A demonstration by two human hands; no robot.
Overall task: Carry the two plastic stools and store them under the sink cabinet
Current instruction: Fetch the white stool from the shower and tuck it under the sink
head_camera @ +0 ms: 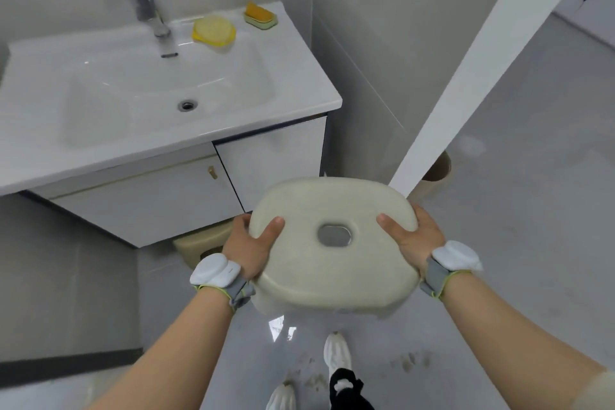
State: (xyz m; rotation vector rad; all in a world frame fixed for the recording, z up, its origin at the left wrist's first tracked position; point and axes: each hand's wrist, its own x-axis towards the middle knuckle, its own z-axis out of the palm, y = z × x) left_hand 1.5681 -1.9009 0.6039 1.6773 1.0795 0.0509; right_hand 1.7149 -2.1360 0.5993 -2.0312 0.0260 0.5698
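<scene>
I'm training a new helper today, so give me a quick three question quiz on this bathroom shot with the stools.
1. True or false: both hands grip the carried stool, the left hand and the right hand on opposite edges.
2. Where does the second stool sit?
A. in the sink basin
B. on the floor, partly under the sink cabinet
C. stacked on the carried one
3. Fill in: the yellow dish rests on the sink top just right of the ____.

Key: 1 true; 2 B; 3 faucet.
</scene>
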